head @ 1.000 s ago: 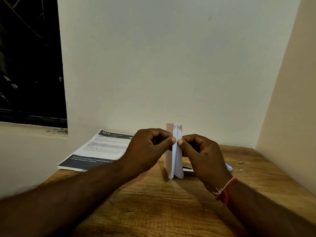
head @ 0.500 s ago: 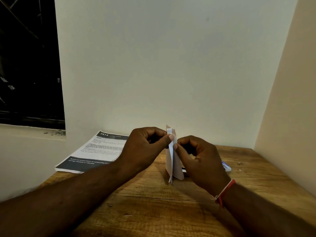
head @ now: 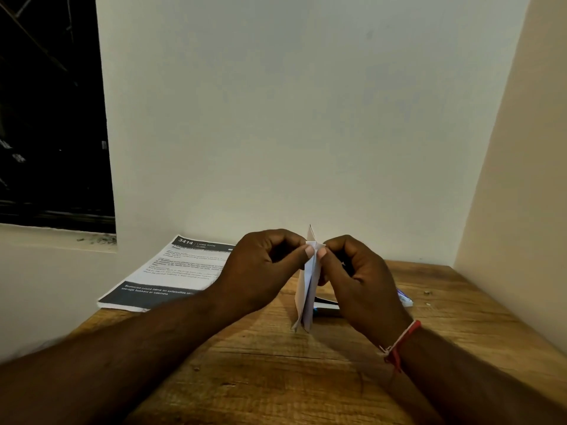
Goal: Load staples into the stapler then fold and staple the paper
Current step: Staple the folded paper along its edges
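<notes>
White paper, folded, upright at centre frame over wooden table; top edge clamped between fingertips of left hand and right hand. Folding step, probably. Next: press crease flat, then staple.

Both hands pinching folded paper above wooden table.
Left hand and right hand pinch the top of an upright folded white paper sheet; brown wooden table beneath; printed black-and-white document stack at left, red wrist thread on the right arm.
</notes>
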`<action>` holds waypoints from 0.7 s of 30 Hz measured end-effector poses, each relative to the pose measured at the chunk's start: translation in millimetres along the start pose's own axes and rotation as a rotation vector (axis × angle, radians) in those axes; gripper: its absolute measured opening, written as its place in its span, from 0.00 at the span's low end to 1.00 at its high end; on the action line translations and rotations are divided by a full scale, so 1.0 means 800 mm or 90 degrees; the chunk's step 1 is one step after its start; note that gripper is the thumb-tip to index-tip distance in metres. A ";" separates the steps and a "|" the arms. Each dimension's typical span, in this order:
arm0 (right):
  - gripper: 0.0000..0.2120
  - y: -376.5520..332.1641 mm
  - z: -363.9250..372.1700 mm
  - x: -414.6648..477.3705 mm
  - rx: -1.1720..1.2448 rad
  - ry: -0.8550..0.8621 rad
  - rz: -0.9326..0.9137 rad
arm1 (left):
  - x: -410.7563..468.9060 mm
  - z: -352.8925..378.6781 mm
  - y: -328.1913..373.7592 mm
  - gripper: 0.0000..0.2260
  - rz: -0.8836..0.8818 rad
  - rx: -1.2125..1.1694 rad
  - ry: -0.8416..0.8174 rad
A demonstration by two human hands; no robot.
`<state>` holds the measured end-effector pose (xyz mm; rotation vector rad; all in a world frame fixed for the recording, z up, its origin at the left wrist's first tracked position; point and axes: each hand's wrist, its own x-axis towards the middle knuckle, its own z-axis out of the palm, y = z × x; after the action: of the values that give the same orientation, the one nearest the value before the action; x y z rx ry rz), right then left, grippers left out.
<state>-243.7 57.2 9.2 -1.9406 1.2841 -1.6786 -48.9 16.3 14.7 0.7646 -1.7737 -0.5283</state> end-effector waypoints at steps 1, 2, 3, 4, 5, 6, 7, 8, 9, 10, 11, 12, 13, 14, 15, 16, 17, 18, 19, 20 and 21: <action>0.08 0.000 0.000 0.000 0.021 -0.007 0.010 | 0.000 0.000 0.000 0.04 -0.004 -0.003 -0.003; 0.09 0.000 0.001 0.000 0.042 -0.013 0.015 | 0.000 -0.001 0.000 0.04 -0.009 -0.005 -0.006; 0.09 0.001 0.001 0.000 0.057 -0.017 0.016 | 0.000 -0.001 0.000 0.04 -0.011 -0.004 -0.006; 0.09 0.001 0.001 -0.001 0.061 -0.018 0.014 | 0.000 -0.001 -0.001 0.04 -0.009 -0.002 -0.005; 0.09 0.001 0.000 -0.001 0.058 -0.017 0.010 | 0.000 -0.001 -0.001 0.04 -0.006 0.001 -0.001; 0.09 0.002 0.000 -0.001 0.050 -0.015 0.007 | 0.000 0.000 -0.001 0.04 -0.003 0.002 0.003; 0.09 0.002 0.001 -0.001 0.043 -0.012 0.007 | -0.001 0.000 -0.001 0.03 0.000 0.006 0.004; 0.09 0.004 0.001 -0.001 0.039 -0.007 0.011 | -0.002 0.000 -0.001 0.03 0.001 0.014 -0.002; 0.09 0.005 0.001 -0.001 0.040 0.001 0.014 | -0.004 0.001 -0.002 0.03 0.001 0.028 -0.013; 0.09 0.006 0.000 -0.001 0.044 0.013 0.015 | -0.005 0.002 -0.003 0.03 0.000 0.044 -0.029; 0.09 0.006 -0.001 0.001 0.050 0.025 0.015 | -0.007 0.004 -0.004 0.03 -0.003 0.062 -0.043; 0.09 0.006 -0.003 0.002 0.055 0.033 0.015 | -0.008 0.006 -0.005 0.03 -0.006 0.079 -0.052; 0.09 0.006 -0.004 0.003 0.056 0.036 0.017 | -0.009 0.007 -0.005 0.03 -0.010 0.092 -0.053; 0.08 0.006 -0.004 0.003 0.054 0.032 0.022 | -0.008 0.008 -0.005 0.04 -0.012 0.098 -0.048; 0.07 0.007 -0.004 0.003 0.047 0.024 0.031 | -0.007 0.008 -0.006 0.04 -0.013 0.096 -0.041; 0.07 0.007 -0.003 0.003 0.035 0.012 0.041 | -0.006 0.007 -0.006 0.05 -0.013 0.089 -0.033; 0.06 0.009 -0.001 0.003 0.016 0.001 0.051 | -0.004 0.006 -0.006 0.05 -0.013 0.084 -0.026; 0.06 0.010 0.000 0.002 -0.002 -0.007 0.059 | -0.003 0.004 -0.007 0.06 -0.015 0.082 -0.022; 0.07 0.011 0.001 0.002 -0.016 -0.011 0.065 | -0.002 0.004 -0.008 0.06 -0.020 0.081 -0.022; 0.07 0.011 0.001 0.003 -0.025 -0.010 0.070 | -0.002 0.004 -0.009 0.05 -0.027 0.078 -0.027; 0.07 0.010 0.001 0.003 -0.029 -0.009 0.073 | -0.002 0.004 -0.009 0.05 -0.035 0.071 -0.033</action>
<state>-246.9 50.4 4.8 -1.8630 1.4122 -1.5903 -50.0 12.4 7.4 0.8864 -1.8456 -0.4928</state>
